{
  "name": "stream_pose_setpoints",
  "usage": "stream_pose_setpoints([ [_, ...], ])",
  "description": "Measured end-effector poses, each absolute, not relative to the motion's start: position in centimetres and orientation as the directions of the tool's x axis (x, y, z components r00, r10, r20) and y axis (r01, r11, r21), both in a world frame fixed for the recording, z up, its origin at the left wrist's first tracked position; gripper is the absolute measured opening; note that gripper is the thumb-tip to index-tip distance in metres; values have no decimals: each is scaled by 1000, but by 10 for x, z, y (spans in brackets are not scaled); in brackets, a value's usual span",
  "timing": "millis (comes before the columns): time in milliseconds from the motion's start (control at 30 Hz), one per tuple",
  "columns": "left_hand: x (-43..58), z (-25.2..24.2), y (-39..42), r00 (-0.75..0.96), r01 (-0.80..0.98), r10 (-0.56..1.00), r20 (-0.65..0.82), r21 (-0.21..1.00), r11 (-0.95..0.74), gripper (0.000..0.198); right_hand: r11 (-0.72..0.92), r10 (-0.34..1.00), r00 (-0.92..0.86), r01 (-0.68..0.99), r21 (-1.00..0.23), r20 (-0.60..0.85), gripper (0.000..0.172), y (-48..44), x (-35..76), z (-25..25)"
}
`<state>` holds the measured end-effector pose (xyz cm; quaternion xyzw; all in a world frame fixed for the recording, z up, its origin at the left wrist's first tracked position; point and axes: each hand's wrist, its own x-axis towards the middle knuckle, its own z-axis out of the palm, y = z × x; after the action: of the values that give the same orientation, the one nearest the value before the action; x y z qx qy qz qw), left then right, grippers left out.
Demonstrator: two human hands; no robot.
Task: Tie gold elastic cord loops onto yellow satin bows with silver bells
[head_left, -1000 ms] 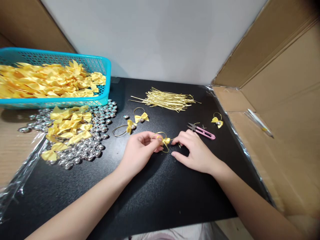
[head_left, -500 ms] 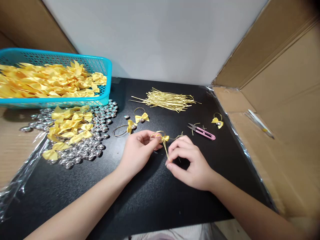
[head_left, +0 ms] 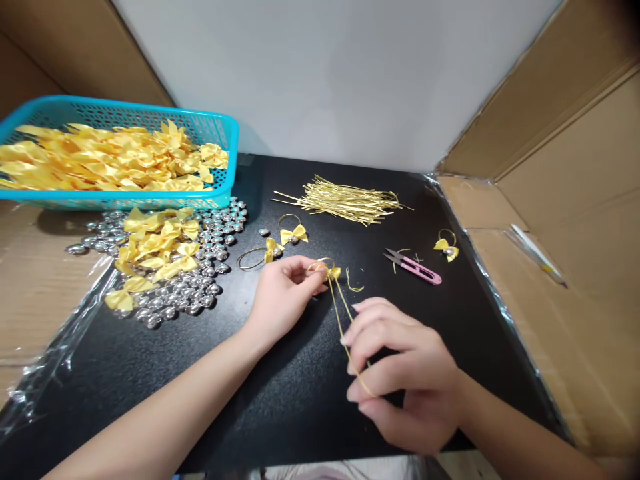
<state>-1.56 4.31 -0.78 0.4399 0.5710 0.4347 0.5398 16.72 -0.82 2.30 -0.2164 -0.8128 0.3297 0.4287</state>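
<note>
My left hand (head_left: 285,293) pinches a small yellow bow (head_left: 334,273) over the black table, its thumb and fingertips closed at the bow's side. A thin gold cord (head_left: 339,317) is looped at the bow and runs in two strands down to the right. My right hand (head_left: 410,377) holds the far part of this cord, its fingers curled around it and slightly blurred. Just left of my left hand lie two finished-looking cord loops with a yellow bow and silver bell, one bow-and-bell loop (head_left: 294,235) behind the other bow-and-bell loop (head_left: 273,251).
A blue basket (head_left: 233,160) of yellow bows stands back left, with silver bells (head_left: 185,293) and loose bows (head_left: 163,243) before it. Cut gold cords (head_left: 350,200) lie at the back. Pink thread snips (head_left: 420,270) and another bow loop (head_left: 446,249) lie right.
My right hand has moved toward me and to the right, drawing the cord strands out longer. My left hand keeps its pinch at the bow. The whole view has shifted slightly.
</note>
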Motion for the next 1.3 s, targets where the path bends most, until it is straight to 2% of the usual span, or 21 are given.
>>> stream_pose_setpoints([
  [200,-17,-13,45,-27,66,975,-222,973,223,19,728,623,-427,13,-685,655,8,-10,174,33],
  [367,-18,-14,46,-46,104,978,-206,972,209,19,739,624,-465,89,-668,629,16,-8,188,53],
  [500,-20,-14,49,-67,102,979,-195,974,201,18,697,688,-559,327,-639,464,14,0,210,61],
  [600,-22,-12,51,-87,93,979,-185,977,193,17,609,786,-527,566,-556,324,8,0,234,57],
  [700,-23,-10,52,-104,76,978,-179,979,188,17,439,898,-330,729,-525,292,8,-6,262,52],
  [767,-24,-8,53,-110,63,978,-179,980,186,17,265,955,-128,775,-573,269,11,-11,278,50],
  [867,-24,-7,53,-109,45,977,-182,981,188,18,-42,971,201,672,-740,128,23,-17,290,48],
  [967,-23,-6,51,-100,30,977,-188,981,192,19,-188,917,399,417,-889,-7,26,-18,288,42],
  [1067,-21,-3,48,-88,22,977,-194,980,197,21,-87,849,528,86,-992,-28,14,-12,281,36],
  [1133,-20,-1,45,-70,16,977,-201,979,203,21,44,797,603,-99,-994,-25,12,-4,280,35],
  [1200,-18,2,41,-47,2,976,-213,977,213,21,130,771,636,-224,-966,-44,14,6,283,35],
  [1300,-17,4,37,-12,-20,974,-228,973,228,22,126,797,597,-305,-944,-86,11,18,289,39],
])
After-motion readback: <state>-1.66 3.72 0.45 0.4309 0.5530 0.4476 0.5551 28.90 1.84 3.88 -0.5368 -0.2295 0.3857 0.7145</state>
